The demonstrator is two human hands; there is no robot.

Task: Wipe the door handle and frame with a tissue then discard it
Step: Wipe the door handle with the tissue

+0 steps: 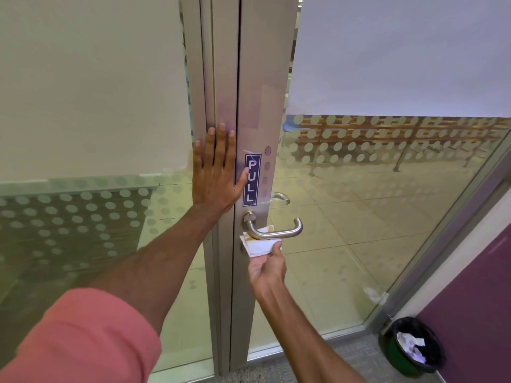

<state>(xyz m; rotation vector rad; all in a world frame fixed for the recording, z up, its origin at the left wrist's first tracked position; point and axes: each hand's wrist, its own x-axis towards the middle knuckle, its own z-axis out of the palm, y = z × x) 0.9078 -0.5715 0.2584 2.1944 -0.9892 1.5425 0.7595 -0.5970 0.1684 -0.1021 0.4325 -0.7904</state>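
head view: the door handle (pixel 272 229) sits on the metal frame (pixel 257 87), just below the pull sticker (pixel 252 179). the left hand (pixel 214 175) lies flat on the frame above and left of the handle, fingers spread wide, thumb touching the sticker. the right hand (pixel 266 268) is just below the handle, fingers pinched on a stained white tissue (pixel 258 244) pressed up against the handle's underside. a bin (pixel 414 346) with crumpled paper stands on the floor well to the handle's lower right.
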